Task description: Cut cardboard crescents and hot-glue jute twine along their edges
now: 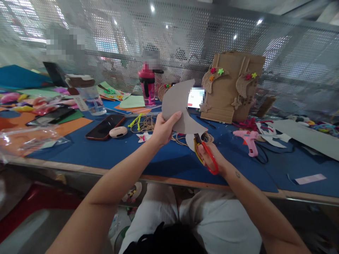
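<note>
My left hand (164, 129) is closed on the lower edge of a curved piece of grey cardboard (179, 106), held up over the blue table top (111, 151). My right hand (212, 158) grips a pair of scissors (205, 152) with red and yellow handles. The blades meet the bottom right edge of the cardboard. Both hands are above the near edge of the table, with my lap in light trousers below.
A phone (105, 127) and a small beige case (118, 132) lie left of my hands, by coiled twine (146, 124). A pink glue gun (249, 140) lies at the right. A cardboard model (233, 88) with felt flowers and a pink bottle (147, 85) stand behind. Coloured sheets and bags fill the left.
</note>
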Available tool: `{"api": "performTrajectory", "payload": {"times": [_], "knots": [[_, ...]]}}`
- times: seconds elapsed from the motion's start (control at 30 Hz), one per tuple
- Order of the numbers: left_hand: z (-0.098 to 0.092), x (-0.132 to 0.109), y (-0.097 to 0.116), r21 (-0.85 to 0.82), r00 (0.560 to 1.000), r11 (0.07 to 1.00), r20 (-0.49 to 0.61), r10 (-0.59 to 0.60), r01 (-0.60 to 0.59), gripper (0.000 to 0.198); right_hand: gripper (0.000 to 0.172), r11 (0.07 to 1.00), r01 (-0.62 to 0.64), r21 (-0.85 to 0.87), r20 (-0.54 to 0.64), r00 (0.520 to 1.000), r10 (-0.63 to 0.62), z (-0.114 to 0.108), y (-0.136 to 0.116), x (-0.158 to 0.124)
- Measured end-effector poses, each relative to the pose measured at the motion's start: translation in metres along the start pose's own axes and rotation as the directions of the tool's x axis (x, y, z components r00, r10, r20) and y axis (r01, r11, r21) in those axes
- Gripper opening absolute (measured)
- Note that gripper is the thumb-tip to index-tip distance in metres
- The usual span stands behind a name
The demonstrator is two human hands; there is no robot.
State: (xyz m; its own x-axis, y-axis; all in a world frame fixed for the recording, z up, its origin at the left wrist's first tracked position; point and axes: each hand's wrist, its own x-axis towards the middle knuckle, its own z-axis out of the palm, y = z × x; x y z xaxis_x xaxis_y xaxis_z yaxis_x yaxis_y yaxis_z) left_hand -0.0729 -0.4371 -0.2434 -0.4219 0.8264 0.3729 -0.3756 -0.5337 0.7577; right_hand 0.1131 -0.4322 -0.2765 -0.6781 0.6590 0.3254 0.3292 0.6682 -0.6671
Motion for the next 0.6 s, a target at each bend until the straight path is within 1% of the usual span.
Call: {"api": "performTrajectory", "payload": {"times": [0.2,0.37,0.6], "knots": [[-0.0001,-0.0001,-0.0026,-0.025,1.0,1.0,-0.001,-0.009,0.009,0.039,0.06,1.0,-0.01,0.005,-0.009,1.0,0.01,0.0012,-0.0019,0.0009],[0.001,-0.0016,-0.0024,-0.04,1.0,0.999,0.023,-0.015,0.016,0.036,0.06,1.0,-0.024,0.003,-0.037,0.999,0.024,0.0028,-0.0025,0.0004],[0.0006,-0.0025,-0.0036,-0.027,1.0,0.999,0.023,-0.018,0.019,0.034,0.058,0.999,-0.037,0.014,-0.047,0.998,0.038,0.0036,-0.0033,0.0002]]}}
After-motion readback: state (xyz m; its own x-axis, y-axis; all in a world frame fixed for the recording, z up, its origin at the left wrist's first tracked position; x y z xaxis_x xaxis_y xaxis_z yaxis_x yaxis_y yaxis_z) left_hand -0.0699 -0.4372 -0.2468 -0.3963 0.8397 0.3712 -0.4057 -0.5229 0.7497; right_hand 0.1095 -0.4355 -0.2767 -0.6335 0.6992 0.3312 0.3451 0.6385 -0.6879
